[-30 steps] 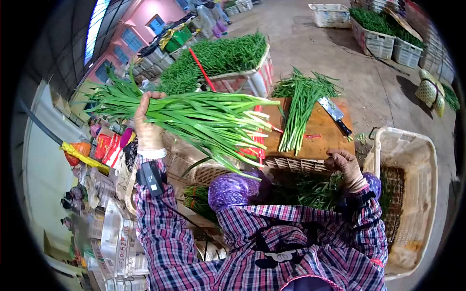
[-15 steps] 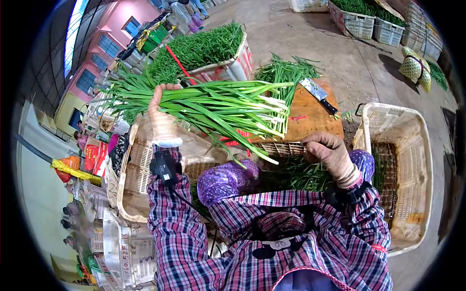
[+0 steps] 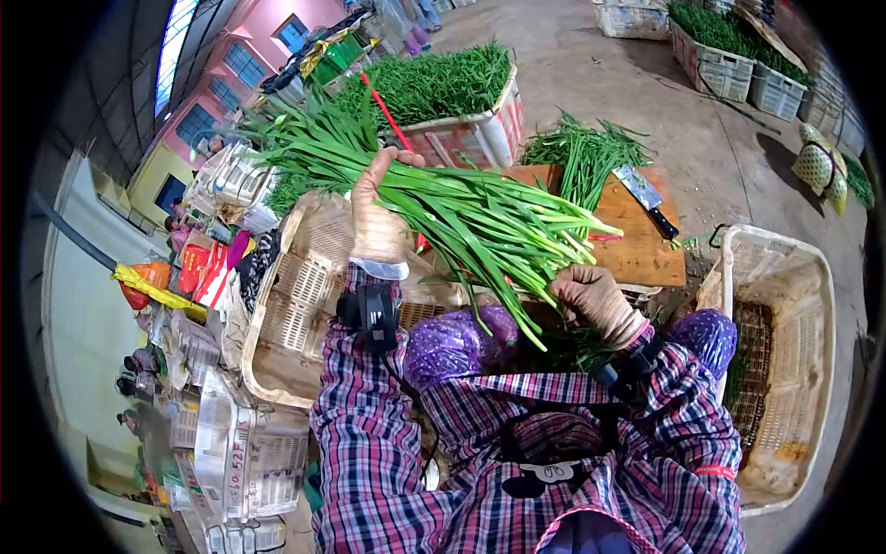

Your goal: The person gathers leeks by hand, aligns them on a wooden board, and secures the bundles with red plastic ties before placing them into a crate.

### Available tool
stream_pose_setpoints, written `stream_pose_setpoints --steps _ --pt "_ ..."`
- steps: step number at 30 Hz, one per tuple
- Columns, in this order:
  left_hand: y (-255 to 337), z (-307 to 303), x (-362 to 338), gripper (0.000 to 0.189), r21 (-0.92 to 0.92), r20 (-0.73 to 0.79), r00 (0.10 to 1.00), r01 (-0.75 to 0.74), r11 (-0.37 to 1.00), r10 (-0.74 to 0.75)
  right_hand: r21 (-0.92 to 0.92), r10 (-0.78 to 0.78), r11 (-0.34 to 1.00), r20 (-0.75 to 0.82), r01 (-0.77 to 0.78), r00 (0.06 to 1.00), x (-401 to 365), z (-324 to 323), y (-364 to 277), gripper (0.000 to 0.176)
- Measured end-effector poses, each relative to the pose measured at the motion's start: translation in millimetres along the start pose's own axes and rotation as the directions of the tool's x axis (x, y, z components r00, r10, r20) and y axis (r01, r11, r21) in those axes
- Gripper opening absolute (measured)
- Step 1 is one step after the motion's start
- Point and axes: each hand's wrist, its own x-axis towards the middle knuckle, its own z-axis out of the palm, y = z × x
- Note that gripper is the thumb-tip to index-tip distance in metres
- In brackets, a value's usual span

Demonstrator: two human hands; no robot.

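A large bunch of garlic chives [image 3: 480,208], with flat green leaves and pale stalk ends, lies across my left hand [image 3: 380,208]. That gloved hand is closed around the bunch, thumb up, leaves pointing left and stalk ends right. At the lower right ends, my gloved right hand [image 3: 600,300] pinches at the outer stalks; its fingertips are partly hidden. Behind the bunch, a wooden board [image 3: 637,245] carries another pile of chives [image 3: 583,157] and a cleaver [image 3: 643,194] with a black handle.
A stained white crate [image 3: 784,369] stands at my right, another crate [image 3: 277,355] at my left. Beyond the board sits a crate heaped with chives [image 3: 434,88]. More filled crates [image 3: 720,69] stand at the far right. Stacked crates [image 3: 249,452] and several people are at left.
My right hand has moved left and down from beside the bunch to its stalk ends, and its fingers have come together there. My left hand still holds the bunch, now tilted further down to the right.
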Motion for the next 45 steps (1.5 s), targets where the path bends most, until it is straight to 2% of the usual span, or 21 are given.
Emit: stream_pose_setpoints --steps 1,2,4,6,8,9,10,12,13,14,16,17,18,20,22,27,32,34,37,40,45 --pt "-0.9 -3.4 0.9 0.022 0.022 0.005 1.000 0.013 1.000 -0.013 0.079 0.001 0.997 0.001 -0.001 1.000 -0.5 0.1 0.6 0.015" --pt "-5.6 -7.5 8.4 0.024 -0.163 -0.070 0.997 0.029 0.986 -0.041 0.158 0.001 0.987 0.000 -0.001 1.000 -1.5 0.3 -0.9 0.014" --pt "-7.7 -14.8 5.5 0.018 -0.283 0.063 0.995 0.094 0.955 -0.080 0.178 0.005 0.984 -0.034 0.001 0.999 -7.3 0.0 -2.4 0.011" --pt "-15.6 -31.3 11.0 0.018 -0.151 0.000 1.000 -0.015 0.988 0.015 0.290 -0.058 0.956 0.041 0.043 0.998 -12.5 0.0 2.0 0.011" --pt "-17.4 -34.5 13.3 0.019 -0.226 -0.061 0.998 -0.040 0.973 0.027 0.209 -0.117 0.974 0.136 0.087 0.984 -19.2 -6.8 4.0 0.008" --pt "-20.8 -37.2 8.6 0.020 -0.035 -0.022 0.994 -0.112 0.993 0.111 0.111 -0.121 0.988 0.170 0.103 0.978 -23.8 -11.0 1.6 0.008" --pt "-24.6 -43.9 11.0 0.020 -0.036 -0.024 0.994 -0.103 0.994 0.103 0.012 -0.120 0.993 0.204 0.120 0.971 -29.6 -15.6 -1.0 0.008" --pt "-28.7 -57.3 19.6 0.027 -0.092 -0.104 0.984 -0.151 0.984 0.142 -0.083 -0.065 0.992 0.300 0.094 0.952 -36.2 -32.9 12.0 0.008" --pt "-28.5 -60.0 21.9 0.026 -0.087 -0.131 0.982 -0.151 0.985 0.139 -0.264 -0.005 0.960 0.315 0.093 0.949 -42.7 -42.8 13.5 0.009" --pt "-29.2 -64.2 23.9 0.025 -0.116 -0.178 0.975 -0.157 0.981 0.135 -0.436 0.056 0.895 0.322 0.095 0.945 -49.4 -52.0 12.5 0.012" --pt "-29.3 -72.9 23.8 0.022 -0.204 -0.120 0.987 -0.130 0.970 0.107 -0.879 0.143 0.395 0.347 0.268 0.927 -57.2 -70.0 8.3 0.019" --pt "-29.1 -71.7 24.2 0.022 -0.201 -0.121 0.987 -0.128 0.971 0.105 -0.959 0.235 0.169 0.263 0.228 0.936 -62.0 -72.2 5.0 0.030" --pt "-29.6 -69.8 25.6 0.023 -0.231 -0.155 0.983 -0.134 0.964 0.100 -0.980 0.297 0.070 0.197 0.185 0.934 -64.5 -72.1 -4.9 0.037" --pt "-30.1 -68.9 26.3 0.023 -0.251 -0.178 0.979 -0.140 0.958 0.096 -0.949 0.025 0.257 0.194 0.182 0.981 -64.2 -65.6 -5.6 0.037" --pt "-35.1 -68.6 29.3 0.023 -0.106 -0.210 0.961 -0.203 0.974 0.177 -0.894 -0.152 0.410 0.127 0.180 0.980 -62.1 -48.8 -15.5 0.032" --pt "-34.1 -48.5 23.6 0.026 -0.109 -0.278 0.952 -0.161 0.981 0.126 -0.861 -0.518 0.378 0.109 0.342 0.848 -38.6 -6.1 -15.5 0.021" --pt "-29.4 -32.4 16.0 0.036 -0.127 -0.287 0.956 -0.099 0.987 0.058 -0.937 -0.597 0.198 0.118 0.289 0.793 -23.1 22.4 -27.6 0.026" --pt "-28.7 -33.6 14.8 0.037 -0.014 -0.236 0.966 -0.117 0.993 0.110 -0.956 -0.620 0.097 0.159 0.276 0.768 -14.3 27.6 -28.5 0.029" --pt "-25.7 -23.2 10.0 0.036 -0.065 -0.280 0.960 -0.044 0.997 0.024 -0.980 -0.568 0.056 0.126 0.191 0.813 -7.8 36.5 -37.0 0.032" --pt "-24.6 -22.3 8.8 0.034 -0.085 -0.304 0.952 0.011 0.996 -0.036 -0.972 -0.650 0.054 0.140 0.229 0.747 2.8 39.8 -34.4 0.031" --pt "-25.5 -22.4 1.0 0.031 -0.026 -0.282 0.957 0.061 0.998 -0.066 -0.968 -0.632 0.028 0.175 0.249 0.755 14.2 42.6 -31.4 0.030"
